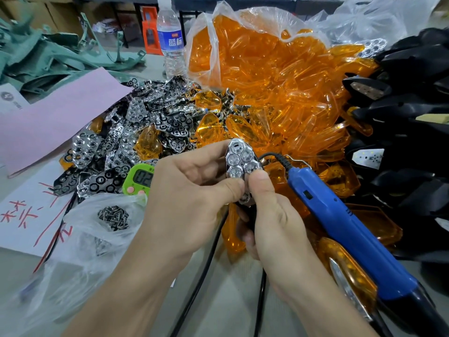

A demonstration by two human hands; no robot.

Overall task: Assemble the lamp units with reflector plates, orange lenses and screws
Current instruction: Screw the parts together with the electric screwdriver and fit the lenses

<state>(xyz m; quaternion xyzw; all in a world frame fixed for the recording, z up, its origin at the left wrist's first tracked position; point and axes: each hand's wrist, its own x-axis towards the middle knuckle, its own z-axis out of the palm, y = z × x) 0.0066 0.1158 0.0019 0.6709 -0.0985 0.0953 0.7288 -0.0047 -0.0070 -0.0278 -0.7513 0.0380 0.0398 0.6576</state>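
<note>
A chrome reflector plate with honeycomb cups sits on a black lamp unit held up at the centre. My left hand pinches its left side with thumb and fingers. My right hand grips it from below, thumb pressing on the plate's lower end. Most of the black housing is hidden behind my fingers. A heap of loose reflector plates lies to the left. Orange lenses spill from a clear bag behind. Screws lie in a small plastic bag at the lower left.
A blue electric screwdriver lies along my right forearm, its black cable running down the table. Black lamp housings pile up on the right. A green timer, a water bottle, pink paper and green parts are at the left and back.
</note>
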